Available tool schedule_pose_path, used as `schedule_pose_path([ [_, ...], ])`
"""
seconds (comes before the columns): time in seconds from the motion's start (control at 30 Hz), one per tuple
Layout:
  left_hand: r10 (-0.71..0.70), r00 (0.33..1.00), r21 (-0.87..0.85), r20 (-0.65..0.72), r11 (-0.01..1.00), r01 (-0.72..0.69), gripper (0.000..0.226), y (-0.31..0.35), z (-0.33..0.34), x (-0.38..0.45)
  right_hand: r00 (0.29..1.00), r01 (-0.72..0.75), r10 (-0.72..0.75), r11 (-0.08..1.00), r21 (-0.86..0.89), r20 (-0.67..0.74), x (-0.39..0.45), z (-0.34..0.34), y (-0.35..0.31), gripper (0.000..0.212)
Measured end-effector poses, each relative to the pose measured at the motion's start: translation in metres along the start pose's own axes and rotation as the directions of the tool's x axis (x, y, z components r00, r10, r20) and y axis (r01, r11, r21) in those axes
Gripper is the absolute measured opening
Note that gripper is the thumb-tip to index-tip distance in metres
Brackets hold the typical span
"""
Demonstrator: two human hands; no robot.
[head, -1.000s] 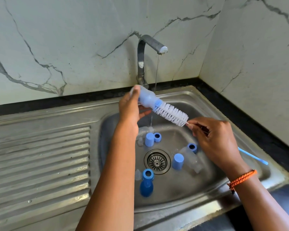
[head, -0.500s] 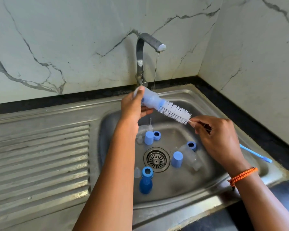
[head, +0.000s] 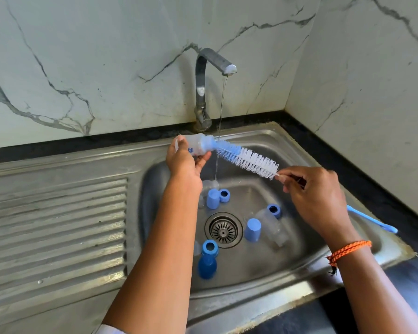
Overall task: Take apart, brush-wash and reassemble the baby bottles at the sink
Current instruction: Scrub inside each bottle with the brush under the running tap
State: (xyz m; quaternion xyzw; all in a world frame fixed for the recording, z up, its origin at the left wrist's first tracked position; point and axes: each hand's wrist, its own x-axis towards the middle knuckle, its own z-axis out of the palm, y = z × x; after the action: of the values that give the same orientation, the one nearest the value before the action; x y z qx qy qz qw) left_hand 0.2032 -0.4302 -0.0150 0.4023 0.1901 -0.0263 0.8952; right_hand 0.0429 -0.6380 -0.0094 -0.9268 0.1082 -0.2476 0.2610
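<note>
Item: baby bottle [head: 198, 145], clear plastic, small, held on its side above the sink basin [head: 297, 261] with its mouth pointing right; one small blue printed mark on its wall, too small to read. Holder: left hand [head: 182, 162], fingers and thumb curled round the bottle body. Tool: bottle brush [head: 247, 160], bristles blue near the tip and white toward the handle, tip entering the bottle mouth, most of the bristle length outside it; thin blue handle end [head: 372, 219] projecting past the wrist over the sink's right rim. Right hand [head: 316, 196] pinches the brush stem just behind the bristles. Tap [head: 204, 92] running, a thin stream falling just beside the bottle mouth. In the basin around the drain [head: 223, 229]: two blue caps [head: 212, 198] [head: 252, 229], blue collar rings [head: 224, 195] [head: 273, 210], a dark blue bottle [head: 206, 260] lying down, and clear bottle parts, indistinct. Orange braided band [head: 349, 249] on the right wrist.
</note>
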Motion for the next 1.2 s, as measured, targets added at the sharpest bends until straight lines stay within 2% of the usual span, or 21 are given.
schedule_pose_path([
  [0.17, -0.027, 1.000, -0.011, 0.016, 1.000, 0.027, 0.033, -0.007, 0.006, -0.004, 0.992, -0.089, 0.088, 0.996, -0.014, -0.095, -0.001, -0.006, 0.004, 0.012],
  [0.23, -0.001, 1.000, -0.010, -0.018, 1.000, 0.000, 0.034, -0.008, 0.006, -0.001, 0.987, -0.107, 0.105, 0.994, -0.009, -0.125, -0.002, -0.008, 0.005, 0.012],
  [0.3, 0.037, 0.997, -0.049, -0.068, 0.998, -0.040, 0.034, -0.002, 0.002, 0.006, 0.970, -0.150, 0.146, 0.989, -0.001, -0.195, -0.002, -0.012, 0.011, 0.010],
  [0.37, 0.019, 0.998, -0.110, -0.055, 0.994, -0.025, 0.035, 0.002, -0.004, 0.012, 0.949, -0.196, 0.194, 0.980, 0.018, -0.247, -0.001, -0.014, 0.014, 0.010],
  [0.47, -0.116, 0.986, -0.124, 0.119, 0.984, 0.130, 0.038, -0.004, -0.002, 0.002, 0.962, -0.209, 0.201, 0.978, -0.025, -0.183, -0.003, -0.007, 0.006, 0.011],
  [0.57, -0.162, 0.966, -0.071, 0.201, 0.981, 0.179, 0.048, -0.018, 0.008, -0.009, 0.970, -0.204, 0.194, 0.977, -0.057, -0.149, -0.004, -0.001, 0.000, 0.011],
  [0.9, -0.224, 0.949, -0.274, 0.221, 0.920, 0.281, 0.056, -0.021, 0.006, -0.009, 0.956, -0.224, 0.208, 0.973, -0.059, -0.205, -0.004, 0.001, 0.006, 0.015],
  [1.2, -0.259, 0.938, -0.137, 0.228, 0.946, 0.294, 0.061, -0.031, 0.007, -0.011, 0.956, -0.222, 0.205, 0.973, -0.061, -0.208, -0.004, 0.001, 0.007, 0.014],
])
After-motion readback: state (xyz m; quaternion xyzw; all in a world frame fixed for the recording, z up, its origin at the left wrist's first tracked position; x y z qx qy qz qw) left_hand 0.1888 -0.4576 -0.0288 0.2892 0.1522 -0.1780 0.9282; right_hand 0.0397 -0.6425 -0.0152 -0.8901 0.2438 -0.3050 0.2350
